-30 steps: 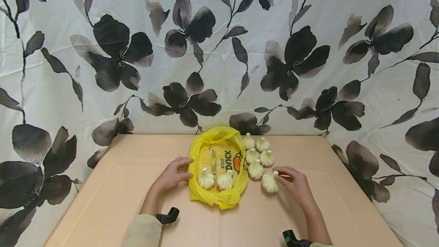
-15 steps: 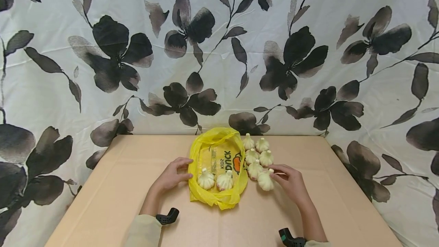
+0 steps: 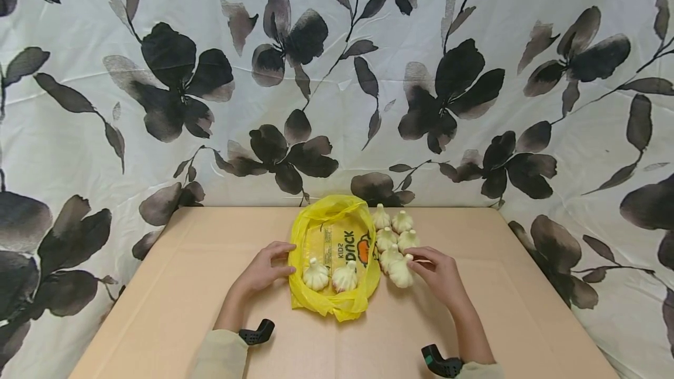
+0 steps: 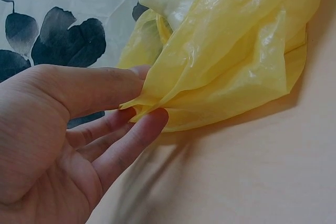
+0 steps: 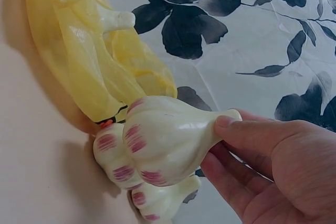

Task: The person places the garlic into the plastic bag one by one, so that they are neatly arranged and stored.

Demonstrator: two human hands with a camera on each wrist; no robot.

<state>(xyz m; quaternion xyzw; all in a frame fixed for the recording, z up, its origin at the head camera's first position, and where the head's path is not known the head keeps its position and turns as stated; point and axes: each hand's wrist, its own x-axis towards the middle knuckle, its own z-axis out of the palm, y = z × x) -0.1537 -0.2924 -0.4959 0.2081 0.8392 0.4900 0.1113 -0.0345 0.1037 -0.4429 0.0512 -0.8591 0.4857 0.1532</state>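
A yellow plastic bag (image 3: 339,309) lies with its mouth folded wide and two white garlic bulbs (image 3: 344,278) inside, near its front. My left hand (image 3: 265,265) pinches the bag's left edge; in the left wrist view the yellow film (image 4: 231,77) runs between thumb and fingers. My right hand (image 3: 439,279) holds another garlic bulb (image 3: 400,274) by its stem, just right of the bag. The right wrist view shows this bulb (image 5: 165,140) tilted, its purple-streaked base toward the bag, overlapping other bulbs (image 5: 113,158) behind it.
Several more garlic bulbs (image 3: 387,239) stand clustered along the bag's right side. Everything sits on a light tan tabletop (image 3: 210,233), backed by a white cloth with dark flowers (image 3: 295,34). A black camera (image 3: 258,332) is strapped to each wrist.
My right hand has moved left and slightly away from me with the garlic bulb, closer to the bag. The left hand and the bag have stayed put.
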